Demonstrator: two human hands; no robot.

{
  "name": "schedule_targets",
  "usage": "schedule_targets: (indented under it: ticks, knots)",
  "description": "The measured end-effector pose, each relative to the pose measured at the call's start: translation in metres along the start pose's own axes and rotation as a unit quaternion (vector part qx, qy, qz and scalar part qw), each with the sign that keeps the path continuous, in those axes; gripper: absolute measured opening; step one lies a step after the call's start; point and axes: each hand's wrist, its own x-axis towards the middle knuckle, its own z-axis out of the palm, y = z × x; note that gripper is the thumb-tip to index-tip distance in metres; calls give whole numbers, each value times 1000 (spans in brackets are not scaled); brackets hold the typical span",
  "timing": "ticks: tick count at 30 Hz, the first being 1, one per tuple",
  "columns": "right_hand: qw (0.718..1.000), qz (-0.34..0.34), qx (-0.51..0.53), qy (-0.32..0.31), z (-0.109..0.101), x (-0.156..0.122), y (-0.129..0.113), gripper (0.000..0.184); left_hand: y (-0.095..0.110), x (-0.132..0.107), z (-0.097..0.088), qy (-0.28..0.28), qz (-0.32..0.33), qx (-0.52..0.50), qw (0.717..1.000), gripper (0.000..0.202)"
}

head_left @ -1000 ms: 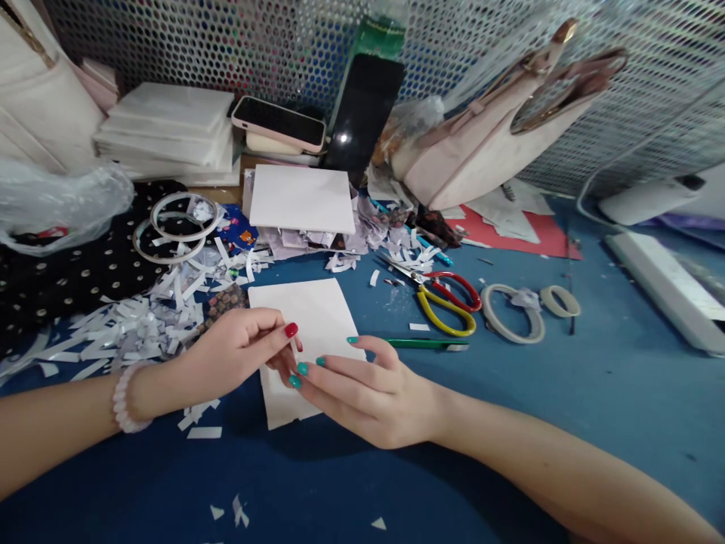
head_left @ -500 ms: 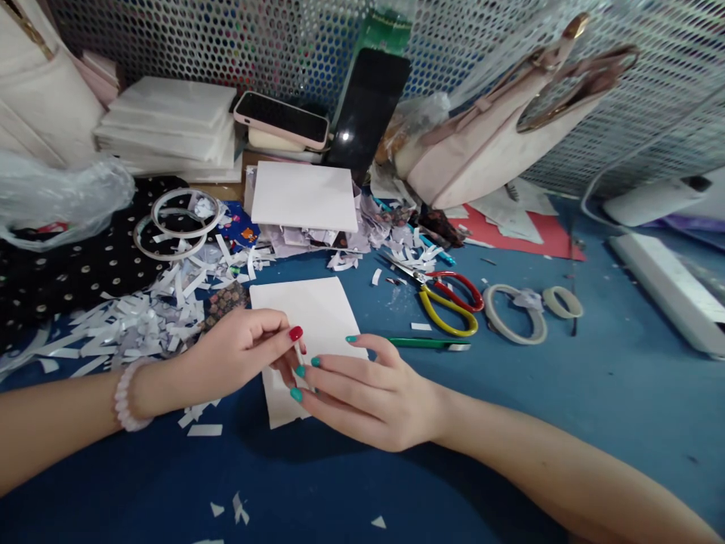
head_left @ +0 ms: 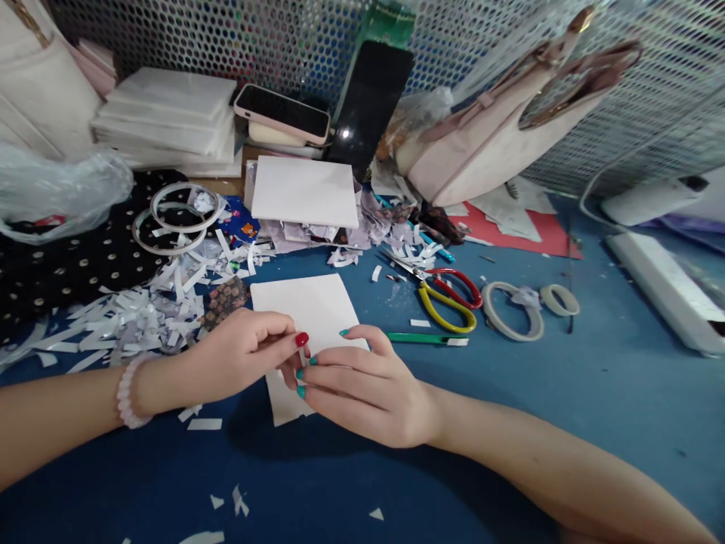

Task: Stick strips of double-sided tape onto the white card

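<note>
My left hand (head_left: 254, 355), with a red thumbnail and a beaded bracelet, pinches a narrow white strip (head_left: 303, 353). My right hand (head_left: 377, 385) has teal nails and meets the left at the fingertips. Its lower fingers close on the strip's other end, while the upper one bends away; its grip is partly hidden. Both hands are above a sheet of white paper (head_left: 306, 298) on the blue table. Part of the sheet is covered by the fingers.
Scissors (head_left: 447, 298), a green-handled tool (head_left: 419, 338) and tape rolls (head_left: 513, 311) lie to the right. Paper scraps (head_left: 136, 321) pile at left. Behind are a white card (head_left: 306, 190) on a stack, phones (head_left: 282, 109) and a pale handbag (head_left: 487, 143).
Both hands have shifted very slightly, with the fingertips a little further right and the strip less visible between them. The view has tilted a touch; nothing was let go.
</note>
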Motion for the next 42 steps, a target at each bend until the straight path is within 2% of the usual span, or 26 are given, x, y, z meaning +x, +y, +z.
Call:
schedule_targets:
  ticks: [5, 11, 16, 21, 28, 34, 38, 42]
  knots:
    - [1000, 1, -7, -8, 1, -4, 1, 25, 1, 1, 0, -2, -10, -21, 1000, 27]
    - [1000, 9, 2, -3, 0, -6, 0, 18, 0, 2, 2, -13, -14, -32, 999, 27]
    - [998, 61, 31, -1, 1, -4, -2, 9, 0, 1, 2, -14, -6, -31, 999, 29]
    - [995, 82, 49, 6, 3, -3, -3, 11, 2, 3, 1, -14, 7, 5, 1000, 30]
    - [996, 60, 61, 11, 2, -2, -2, 15, 3, 2, 0, -24, 7, 11, 1000, 29]
    - [1000, 1, -21, 16, 0, -2, 2, 22, 3, 2, -1, -44, -16, -38, 998, 28]
    - [997, -45, -61, 16, -3, -7, 5, 20, 3, 3, -1, -44, -38, -70, 996, 27]
    - [996, -52, -77, 5, -5, -9, 6, 28, 4, 3, -1, -44, -44, -83, 995, 26]
